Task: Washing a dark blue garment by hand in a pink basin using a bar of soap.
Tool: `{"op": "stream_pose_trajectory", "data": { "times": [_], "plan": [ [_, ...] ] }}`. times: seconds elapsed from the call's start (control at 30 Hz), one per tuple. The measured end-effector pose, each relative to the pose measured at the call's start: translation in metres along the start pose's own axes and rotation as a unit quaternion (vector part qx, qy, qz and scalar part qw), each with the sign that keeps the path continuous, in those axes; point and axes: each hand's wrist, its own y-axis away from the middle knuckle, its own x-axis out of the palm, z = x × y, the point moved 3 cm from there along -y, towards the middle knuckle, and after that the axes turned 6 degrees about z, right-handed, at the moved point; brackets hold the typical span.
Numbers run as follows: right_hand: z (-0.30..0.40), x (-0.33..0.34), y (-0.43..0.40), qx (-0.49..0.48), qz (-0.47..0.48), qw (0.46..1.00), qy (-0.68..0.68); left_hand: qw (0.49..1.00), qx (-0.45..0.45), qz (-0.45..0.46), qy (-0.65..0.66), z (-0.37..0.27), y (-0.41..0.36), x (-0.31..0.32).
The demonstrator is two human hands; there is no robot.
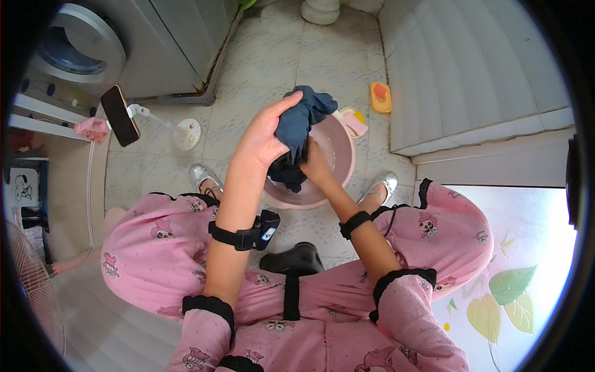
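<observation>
A dark blue cloth garment is bunched up over a round pink plastic basin on the floor between my feet. My left hand grips the upper part of the bundle, thumb along its top. Lower down, my right hand is closed on the darker, wet-looking end of the same garment. That end hangs inside the basin, where a little water seems to lie. The right fingertips are partly hidden by the fabric.
Right of the basin lie a soap dish with a pink bar and an orange-yellow dish. Left stand a phone on a holder with a round base, a pink bottle, a front-loading washing machine and a wire fan guard.
</observation>
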Motion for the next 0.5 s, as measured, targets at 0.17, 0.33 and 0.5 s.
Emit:
{"op": "stream_pose_trajectory", "data": {
  "times": [0.17, 0.33, 0.5],
  "plan": [
    [-0.010, -0.009, -0.002, 0.062, -0.001, 0.997, -0.043, 1.000, 0.019, -0.003, 0.009, -0.022, 0.010, -0.022],
    [-0.060, -0.050, -0.013, 0.187, -0.013, 0.971, -0.147, 0.993, 0.048, -0.071, -0.078, -0.035, 0.011, -0.069],
    [-0.008, -0.091, -0.024, 0.233, -0.015, 0.816, -0.529, 0.975, 0.024, -0.167, -0.146, -0.029, 0.017, -0.134]
  ]
}}
